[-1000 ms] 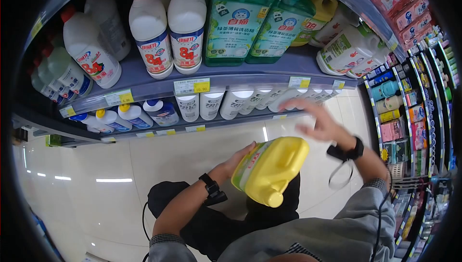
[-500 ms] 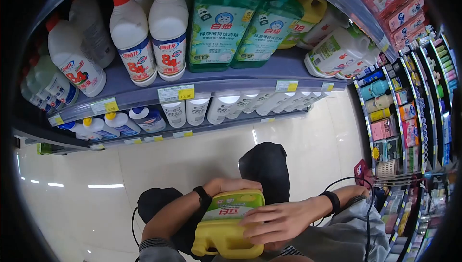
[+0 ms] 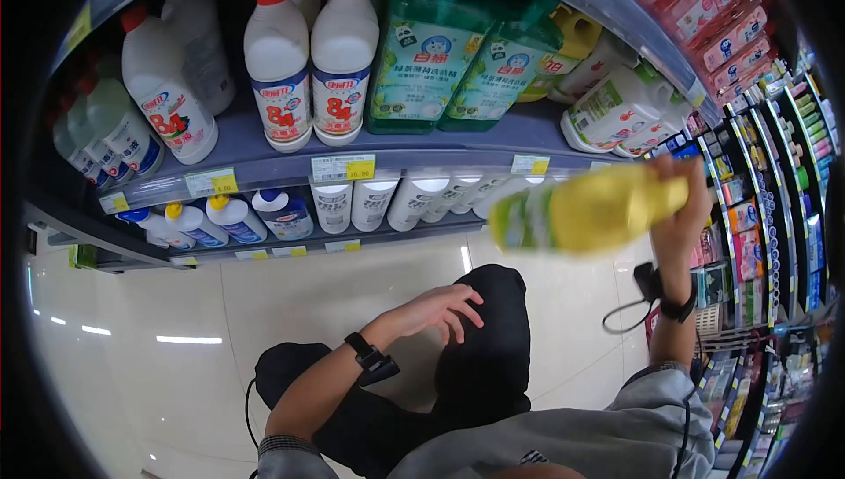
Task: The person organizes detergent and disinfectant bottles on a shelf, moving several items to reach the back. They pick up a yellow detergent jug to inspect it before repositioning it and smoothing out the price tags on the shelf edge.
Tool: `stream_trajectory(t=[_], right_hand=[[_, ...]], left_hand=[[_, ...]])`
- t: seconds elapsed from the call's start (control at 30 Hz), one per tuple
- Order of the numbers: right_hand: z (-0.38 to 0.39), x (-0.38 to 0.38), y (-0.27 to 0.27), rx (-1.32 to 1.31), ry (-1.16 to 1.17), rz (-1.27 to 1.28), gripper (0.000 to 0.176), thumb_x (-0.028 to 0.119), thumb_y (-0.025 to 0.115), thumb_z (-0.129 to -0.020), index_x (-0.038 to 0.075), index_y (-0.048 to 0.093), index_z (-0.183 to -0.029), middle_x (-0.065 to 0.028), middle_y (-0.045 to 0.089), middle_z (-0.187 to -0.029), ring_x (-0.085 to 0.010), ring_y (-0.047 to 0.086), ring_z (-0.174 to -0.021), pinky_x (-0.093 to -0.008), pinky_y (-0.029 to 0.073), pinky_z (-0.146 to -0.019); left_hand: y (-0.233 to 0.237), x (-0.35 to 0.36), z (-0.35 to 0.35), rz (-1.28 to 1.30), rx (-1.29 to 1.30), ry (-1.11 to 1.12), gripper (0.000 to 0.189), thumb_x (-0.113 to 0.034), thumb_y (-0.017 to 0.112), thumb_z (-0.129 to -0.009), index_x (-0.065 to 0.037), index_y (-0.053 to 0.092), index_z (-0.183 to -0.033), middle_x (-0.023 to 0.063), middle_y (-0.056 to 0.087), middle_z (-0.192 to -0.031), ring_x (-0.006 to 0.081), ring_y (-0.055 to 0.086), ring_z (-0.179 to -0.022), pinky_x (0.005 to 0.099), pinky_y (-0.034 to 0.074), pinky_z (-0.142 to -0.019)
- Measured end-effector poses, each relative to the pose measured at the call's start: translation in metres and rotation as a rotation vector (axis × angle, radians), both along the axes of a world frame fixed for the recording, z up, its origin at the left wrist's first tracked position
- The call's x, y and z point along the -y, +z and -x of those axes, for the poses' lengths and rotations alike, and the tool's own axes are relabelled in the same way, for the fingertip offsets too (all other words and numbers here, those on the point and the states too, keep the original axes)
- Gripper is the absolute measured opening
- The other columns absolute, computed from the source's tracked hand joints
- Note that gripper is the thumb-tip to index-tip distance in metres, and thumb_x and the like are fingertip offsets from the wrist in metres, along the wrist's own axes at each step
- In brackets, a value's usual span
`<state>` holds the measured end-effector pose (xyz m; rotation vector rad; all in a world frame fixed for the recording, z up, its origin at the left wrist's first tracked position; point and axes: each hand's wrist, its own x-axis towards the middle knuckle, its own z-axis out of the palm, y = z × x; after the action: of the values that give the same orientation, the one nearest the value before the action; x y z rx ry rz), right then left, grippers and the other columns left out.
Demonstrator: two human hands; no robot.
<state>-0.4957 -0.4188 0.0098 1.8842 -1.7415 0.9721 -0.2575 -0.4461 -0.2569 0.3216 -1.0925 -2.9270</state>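
Note:
My right hand (image 3: 679,206) is wrapped round the handle end of a yellow jug (image 3: 590,209) with a green and white label. The jug is tilted on its side in the air, blurred by motion, in front of the shelf's right part. Over my raised knee (image 3: 486,320), my left hand (image 3: 437,312) has its fingers apart and holds nothing. Beyond the jug, white jugs with green caps (image 3: 616,105) stand at the right end of the upper shelf (image 3: 422,160), beside green detergent bottles (image 3: 422,70).
White bottles with red caps (image 3: 345,56) stand on the upper shelf at the left. White bottles (image 3: 418,202) line the lower shelf. Pink packs (image 3: 713,12) fill a shelf at the upper right, and racks of small goods (image 3: 753,215) run down the right side.
The yellow jug has moved from my lap up and to the right in my right hand. My left hand has let go of it and stays low. The view has shifted slightly.

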Motion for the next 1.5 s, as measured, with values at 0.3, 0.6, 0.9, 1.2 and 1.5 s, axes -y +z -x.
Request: stream_trajectory(t=[0.3,0.6,0.9,1.2,1.5], right_hand=[[0.056,0.078,0.014,0.267,-0.178,-0.024,0.008,0.01,0.051,-0.087,0.002,0.049,-0.089,-0.0115,0.057,-0.066,-0.0159,0.052,-0.038,-0.03,0.035,-0.032],[0.069,0.112,-0.018,0.031,-0.215,0.11,0.019,0.004,0.053,-0.079,0.0,0.053,-0.097,-0.0197,0.061,-0.074,-0.0251,0.061,-0.054,-0.0339,0.044,-0.041],[0.091,0.154,-0.004,0.064,-0.255,-0.202,0.031,0.03,0.059,-0.083,0.004,0.06,-0.1,-0.0127,0.059,-0.063,-0.0178,0.053,-0.042,-0.0316,0.042,-0.041],[0.139,0.17,-0.007,-0.091,-0.077,-0.062,0.035,0.024,0.06,-0.08,0.003,0.056,-0.108,-0.0234,0.059,-0.099,-0.0406,0.053,-0.093,-0.0406,0.042,-0.082],[0.133,0.175,-0.006,0.022,-0.075,-0.197,0.035,0.013,0.055,-0.078,0.006,0.058,-0.112,-0.0223,0.058,-0.107,-0.0367,0.054,-0.099,-0.0386,0.041,-0.086]], left_hand=[[-0.001,-0.017,-0.002,0.216,0.119,-0.066,0.038,-0.036,0.05,-0.09,-0.005,0.047,-0.111,0.0117,0.058,-0.097,0.0162,0.062,-0.063,0.0209,0.045,-0.046],[-0.006,-0.015,-0.005,0.237,0.124,-0.065,0.037,-0.034,0.054,-0.088,-0.005,0.048,-0.108,0.0097,0.057,-0.09,0.0138,0.06,-0.059,0.0194,0.042,-0.041],[-0.01,-0.016,-0.004,0.292,0.106,-0.085,0.031,-0.03,0.054,-0.089,-0.003,0.05,-0.105,0.0079,0.056,-0.086,0.0127,0.059,-0.059,0.0202,0.042,-0.043],[-0.013,-0.016,-0.001,0.291,0.115,-0.07,0.024,-0.024,0.051,-0.091,-0.003,0.05,-0.102,0.006,0.057,-0.082,0.0132,0.059,-0.064,0.0233,0.045,-0.052],[-0.021,-0.018,0.002,0.298,0.123,-0.07,0.023,-0.025,0.053,-0.091,-0.003,0.052,-0.1,0.0052,0.058,-0.081,0.0119,0.058,-0.065,0.0234,0.046,-0.055]])
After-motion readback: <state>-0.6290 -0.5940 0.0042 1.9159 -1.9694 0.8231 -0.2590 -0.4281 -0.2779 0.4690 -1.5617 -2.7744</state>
